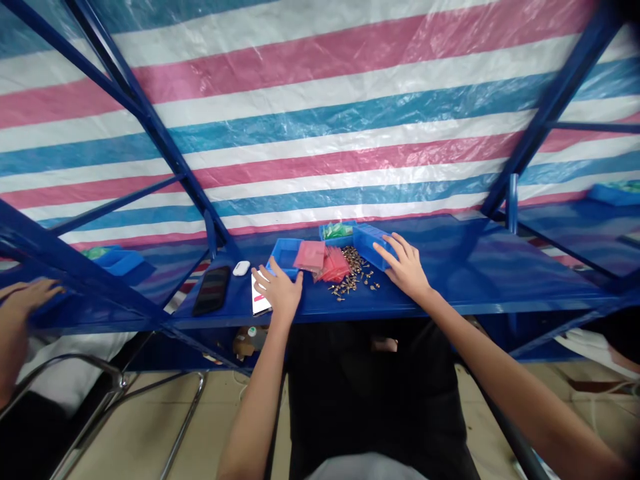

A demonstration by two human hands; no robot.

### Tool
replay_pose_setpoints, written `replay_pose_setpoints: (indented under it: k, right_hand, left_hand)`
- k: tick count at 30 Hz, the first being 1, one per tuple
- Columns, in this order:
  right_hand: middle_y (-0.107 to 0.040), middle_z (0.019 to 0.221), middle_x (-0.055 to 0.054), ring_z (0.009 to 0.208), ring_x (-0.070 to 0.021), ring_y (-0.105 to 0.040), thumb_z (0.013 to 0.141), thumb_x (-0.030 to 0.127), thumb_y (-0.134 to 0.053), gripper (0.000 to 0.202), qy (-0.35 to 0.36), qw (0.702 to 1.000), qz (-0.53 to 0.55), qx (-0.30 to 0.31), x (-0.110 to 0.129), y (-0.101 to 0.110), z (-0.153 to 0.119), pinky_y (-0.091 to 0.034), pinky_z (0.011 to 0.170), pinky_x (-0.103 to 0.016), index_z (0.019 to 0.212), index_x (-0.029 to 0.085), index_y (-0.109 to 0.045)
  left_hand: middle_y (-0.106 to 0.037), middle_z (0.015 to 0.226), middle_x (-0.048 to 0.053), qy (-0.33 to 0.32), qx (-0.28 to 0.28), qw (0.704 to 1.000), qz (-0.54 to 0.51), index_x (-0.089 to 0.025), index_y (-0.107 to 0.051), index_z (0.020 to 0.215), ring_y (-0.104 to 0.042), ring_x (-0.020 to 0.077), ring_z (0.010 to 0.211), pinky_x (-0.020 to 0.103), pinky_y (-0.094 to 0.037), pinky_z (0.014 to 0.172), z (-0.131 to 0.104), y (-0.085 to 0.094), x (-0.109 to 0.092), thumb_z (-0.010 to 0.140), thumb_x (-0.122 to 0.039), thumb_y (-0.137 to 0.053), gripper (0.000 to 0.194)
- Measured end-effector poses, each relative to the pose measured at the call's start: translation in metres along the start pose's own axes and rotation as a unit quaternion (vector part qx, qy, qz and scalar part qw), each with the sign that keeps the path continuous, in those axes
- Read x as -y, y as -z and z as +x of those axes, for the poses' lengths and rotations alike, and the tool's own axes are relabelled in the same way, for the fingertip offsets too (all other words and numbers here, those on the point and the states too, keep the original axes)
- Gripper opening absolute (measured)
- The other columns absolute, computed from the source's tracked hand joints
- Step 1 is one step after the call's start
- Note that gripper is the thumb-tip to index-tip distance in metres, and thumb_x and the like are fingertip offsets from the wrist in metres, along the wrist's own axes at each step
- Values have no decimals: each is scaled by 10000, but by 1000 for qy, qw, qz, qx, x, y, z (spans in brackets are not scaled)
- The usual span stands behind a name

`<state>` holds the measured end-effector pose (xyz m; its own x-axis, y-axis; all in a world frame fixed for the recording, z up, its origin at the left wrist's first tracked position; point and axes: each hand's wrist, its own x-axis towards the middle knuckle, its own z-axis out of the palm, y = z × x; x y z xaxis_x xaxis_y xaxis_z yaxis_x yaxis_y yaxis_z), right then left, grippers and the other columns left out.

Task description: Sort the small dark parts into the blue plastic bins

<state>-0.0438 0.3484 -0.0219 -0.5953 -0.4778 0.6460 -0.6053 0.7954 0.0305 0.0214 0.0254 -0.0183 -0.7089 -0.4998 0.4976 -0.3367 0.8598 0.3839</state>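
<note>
My left hand [278,288] has its fingers spread over a white card or phone [259,301] and the near left edge of a blue bin [287,253]. My right hand [406,265] is spread against the right side of a second blue bin [369,244], which is tipped on its side. Small brass-coloured metal parts [351,273] lie in a loose pile between the two. Red plastic bags [334,265] rest beside the pile, and a pinkish bag [310,256] overlaps the left bin. Behind them a blue bin holds green-and-white packets [338,231].
On the blue table [475,267] at left are a black phone [211,290] and a white earbud case [241,268]. Blue frame posts rise on both sides. At far left a co-worker's hand [33,297] is near another blue bin [118,261].
</note>
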Motion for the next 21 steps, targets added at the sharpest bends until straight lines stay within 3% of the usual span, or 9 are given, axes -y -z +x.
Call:
replay_pose_setpoints:
  k: [2,4,6,8,11,14,18,21]
  right_hand:
    - [-305,1581,-93,1452,-361,-269,797,72,-513,879,-26,1000,13,-11,-4,1,-1,-385,1030,-555,1562,366,-198]
    - [-317,1560,-99,1434,-366,-288,792,106,-535,862,-48,998,22,-25,-7,1,-3,-386,1034,-549,1555,356,-220]
    - [-330,1530,-117,1405,-372,-315,790,168,-579,830,-73,996,33,-43,-10,0,-4,-379,1047,-550,1540,329,-264]
    - [-349,1484,-142,1355,-381,-361,782,264,-632,808,-119,990,48,-65,-12,-1,-6,-378,1051,-558,1520,294,-305]
    - [-381,1401,-172,1276,-384,-413,769,432,-664,846,-215,968,73,-106,-17,-3,-8,-394,1030,-566,1509,243,-302]
    - [-401,1342,-196,1239,-390,-425,751,550,-660,924,-316,935,90,-135,-23,-7,-10,-406,1002,-569,1505,192,-264]
    - [-397,1344,-222,1185,-423,-466,730,614,-658,918,-437,890,89,-99,-33,-17,-16,-398,946,-636,1470,198,-308]
    - [-420,1353,-230,1202,-444,-461,744,627,-655,872,-469,877,77,-77,-37,-24,-18,-353,961,-682,1448,209,-357]
  left_hand:
    - [-185,1573,300,-35,-15,999,-26,-85,-248,1517,-36,461,1487,673,-204,1115,-9,3,-5,842,-466,-616,859]
    - [-99,1614,260,-113,-20,991,-65,-102,-247,1534,9,439,1500,648,-189,1145,-21,9,-15,863,-473,-598,844]
    - [-67,1639,202,-215,17,971,-99,-152,-286,1537,2,421,1507,613,-185,1171,-33,12,-25,839,-552,-620,871]
    - [-49,1653,152,-275,68,953,-106,-220,-344,1523,-8,434,1504,602,-183,1178,-39,10,-35,747,-658,-681,953]
    - [-66,1656,132,-271,132,950,-83,-282,-362,1519,-39,473,1488,637,-169,1162,-38,-1,-45,608,-739,-745,1089]
    - [-108,1652,119,-248,189,947,-73,-309,-360,1519,-112,475,1474,644,-191,1148,-31,-15,-53,616,-770,-713,1074]
    - [-112,1651,103,-223,208,949,-79,-346,-338,1525,-120,498,1459,676,-225,1112,-27,-26,-66,662,-813,-630,1023]
    - [-114,1649,88,-180,203,961,-61,-384,-318,1525,-105,524,1450,704,-241,1082,-24,-29,-76,650,-841,-605,1028]
